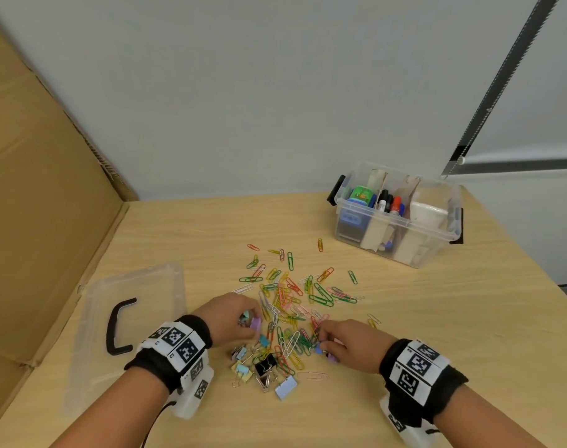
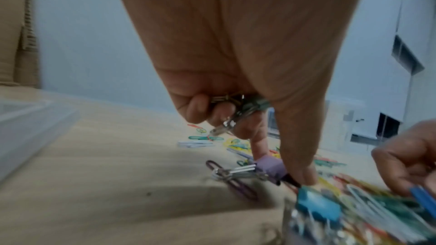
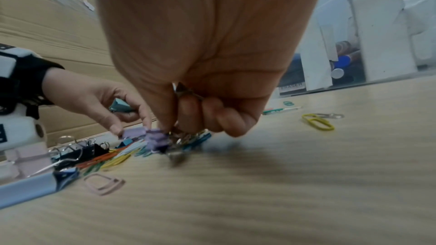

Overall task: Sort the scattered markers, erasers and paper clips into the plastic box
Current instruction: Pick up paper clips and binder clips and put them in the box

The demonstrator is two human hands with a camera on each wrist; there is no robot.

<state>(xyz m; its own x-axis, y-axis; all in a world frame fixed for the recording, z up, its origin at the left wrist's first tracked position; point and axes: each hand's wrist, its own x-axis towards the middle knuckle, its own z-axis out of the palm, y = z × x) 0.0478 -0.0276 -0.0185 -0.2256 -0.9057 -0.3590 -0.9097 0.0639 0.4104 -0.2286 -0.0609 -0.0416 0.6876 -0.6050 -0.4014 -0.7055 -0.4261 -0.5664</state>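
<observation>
Coloured paper clips [image 1: 291, 295] lie scattered mid-table, with several binder clips [image 1: 262, 367] nearer me. My left hand [image 1: 251, 324] pinches a purple binder clip [image 2: 271, 167] between thumb and forefinger, and its curled fingers hold a teal clip [image 3: 120, 105] and metal-handled clips [image 2: 235, 107] in the palm. My right hand [image 1: 324, 349] is low over the pile. It pinches a purple binder clip [image 3: 155, 139] and keeps more clips under its curled fingers. The clear plastic box [image 1: 450, 227] stands at the back right, holding markers [image 1: 388, 202] and erasers in compartments.
The box's clear lid [image 1: 152, 286] with a black handle lies flat to the left of my left hand. A cardboard panel [image 1: 33, 189] walls off the left side. A grey wall [image 1: 243, 92] stands behind the table, whose right edge runs past the box.
</observation>
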